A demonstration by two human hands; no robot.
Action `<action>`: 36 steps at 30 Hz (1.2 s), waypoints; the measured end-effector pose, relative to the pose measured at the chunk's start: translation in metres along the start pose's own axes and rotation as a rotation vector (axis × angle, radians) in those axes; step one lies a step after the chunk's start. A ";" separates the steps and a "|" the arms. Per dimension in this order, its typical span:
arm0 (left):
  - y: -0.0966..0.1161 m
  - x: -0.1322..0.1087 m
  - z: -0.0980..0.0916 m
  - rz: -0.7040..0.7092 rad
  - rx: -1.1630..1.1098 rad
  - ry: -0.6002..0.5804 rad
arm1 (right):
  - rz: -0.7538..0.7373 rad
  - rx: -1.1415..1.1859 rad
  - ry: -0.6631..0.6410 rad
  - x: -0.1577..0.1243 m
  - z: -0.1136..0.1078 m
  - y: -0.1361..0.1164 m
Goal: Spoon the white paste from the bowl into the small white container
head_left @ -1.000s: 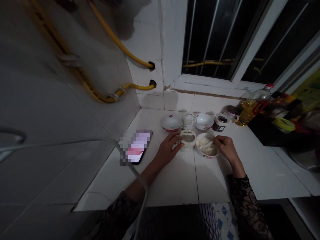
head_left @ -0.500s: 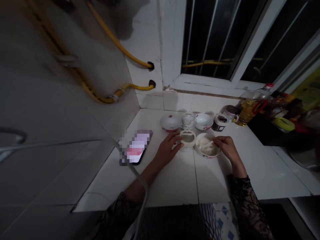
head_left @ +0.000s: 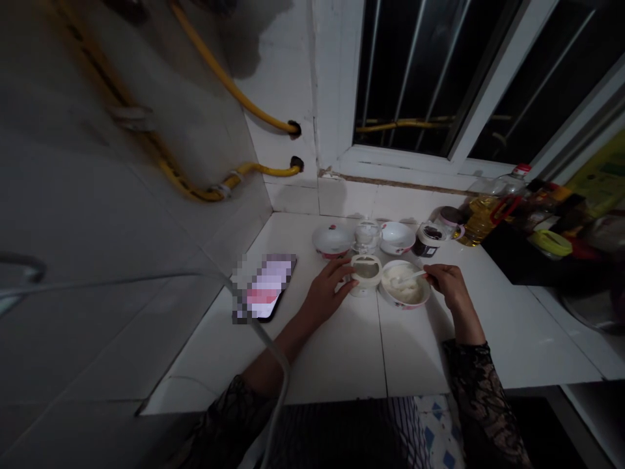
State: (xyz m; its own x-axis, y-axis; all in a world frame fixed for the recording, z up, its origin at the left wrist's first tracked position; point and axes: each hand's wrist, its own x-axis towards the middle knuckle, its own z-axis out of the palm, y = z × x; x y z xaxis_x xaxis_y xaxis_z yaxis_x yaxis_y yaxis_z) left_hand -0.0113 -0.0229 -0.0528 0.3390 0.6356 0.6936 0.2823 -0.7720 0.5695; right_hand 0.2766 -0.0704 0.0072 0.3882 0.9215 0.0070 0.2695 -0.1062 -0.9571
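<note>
My left hand (head_left: 331,286) is curled around the left side of a small pale container (head_left: 366,286) with a wide rim and a bar across its opening. My right hand (head_left: 446,283) pinches the handle of a white spoon (head_left: 414,276). The spoon's bowl end lies in a thick, whitish food (head_left: 405,290) inside a white bowl (head_left: 403,305) with a floral pattern. This bowl stands just right of the container. Behind them are a clear lidded container (head_left: 367,234), a second bowl (head_left: 398,240) and a covered-looking bowl (head_left: 332,242).
A phone (head_left: 271,286) lies lit on the left of the tiled counter (head_left: 336,365). Back right stand a dark-labelled jar (head_left: 430,240), an oil bottle (head_left: 481,215) and several condiments. A grey cable (head_left: 266,339) hangs across my left forearm. Yellow pipes (head_left: 244,104) run along the wall.
My right hand has shifted slightly to the right with the spoon, which now sits at a flatter angle in the bowl. My left hand stays on the container.
</note>
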 end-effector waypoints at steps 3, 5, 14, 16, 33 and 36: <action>0.000 0.000 0.001 -0.002 -0.001 0.006 | 0.005 -0.001 0.023 0.001 -0.001 0.001; 0.001 0.000 0.001 0.003 -0.004 0.009 | 0.012 0.005 0.044 0.001 -0.001 0.000; 0.001 0.001 0.000 0.015 0.000 0.001 | -0.173 0.103 0.245 -0.015 0.030 -0.026; 0.001 0.001 0.000 0.011 -0.006 -0.003 | -0.372 0.002 0.283 -0.026 0.043 -0.030; 0.001 0.001 0.000 0.006 -0.004 0.000 | -0.439 -0.505 0.195 -0.013 0.009 -0.007; 0.001 0.001 0.001 0.020 -0.004 -0.005 | -0.410 -0.522 0.107 -0.013 0.016 -0.003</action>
State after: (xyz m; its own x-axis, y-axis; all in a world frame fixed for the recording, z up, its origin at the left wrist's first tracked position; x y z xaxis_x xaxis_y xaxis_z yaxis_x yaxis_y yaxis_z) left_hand -0.0104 -0.0229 -0.0523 0.3493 0.6201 0.7025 0.2715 -0.7845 0.5575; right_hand 0.2571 -0.0760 0.0056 0.2415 0.8866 0.3945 0.7942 0.0530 -0.6054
